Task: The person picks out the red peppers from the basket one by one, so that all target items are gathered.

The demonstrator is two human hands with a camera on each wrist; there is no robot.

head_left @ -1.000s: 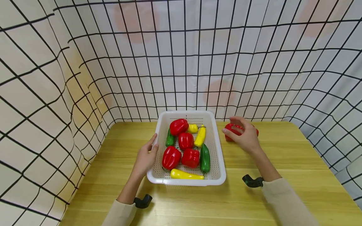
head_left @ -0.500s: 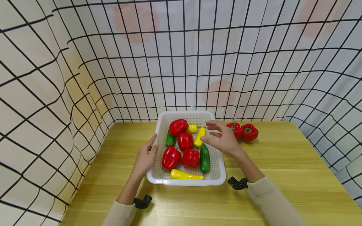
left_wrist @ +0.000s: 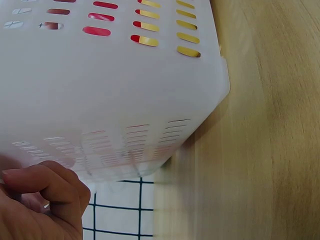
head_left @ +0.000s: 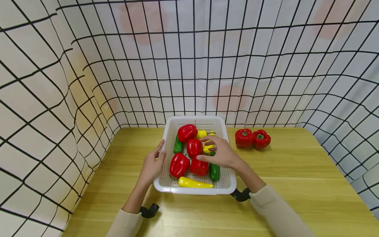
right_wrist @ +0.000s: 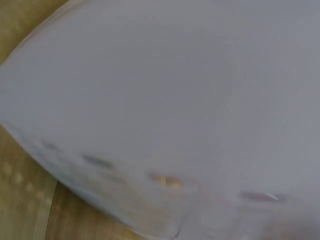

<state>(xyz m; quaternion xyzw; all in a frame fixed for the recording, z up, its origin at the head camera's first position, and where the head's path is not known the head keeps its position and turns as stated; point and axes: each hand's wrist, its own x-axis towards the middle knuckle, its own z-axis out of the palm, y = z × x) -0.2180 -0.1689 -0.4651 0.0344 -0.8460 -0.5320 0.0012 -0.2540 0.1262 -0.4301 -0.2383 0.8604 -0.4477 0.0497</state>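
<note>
A white plastic basket (head_left: 232, 180) on the table holds several red bell peppers (head_left: 179, 165), yellow peppers (head_left: 195, 183) and green peppers (head_left: 178, 144). At the basket's left side my left hand (head_left: 152, 167) grips the rim; in the left wrist view its fingers (left_wrist: 64, 187) are bent against the wall. Over the basket's right half hovers my right hand (head_left: 222, 153), thumb and fingers spread around nothing. It is close to the middle red bell pepper (head_left: 194, 148) and partly covers a long yellow pepper (head_left: 208, 147) and a green pepper (head_left: 214, 171). The right wrist view is blurred, mostly basket wall (right_wrist: 165, 100).
Two red bell peppers, one (head_left: 244, 138) touching the other (head_left: 262, 139), stand on the wooden table (head_left: 296, 164) right of the basket. Behind and on both sides rises a white sheet with a black grid (head_left: 201, 65).
From the two peppers on the right, my right hand has moved left over the basket, leaving both on the table. My left hand and the basket have stayed put.
</note>
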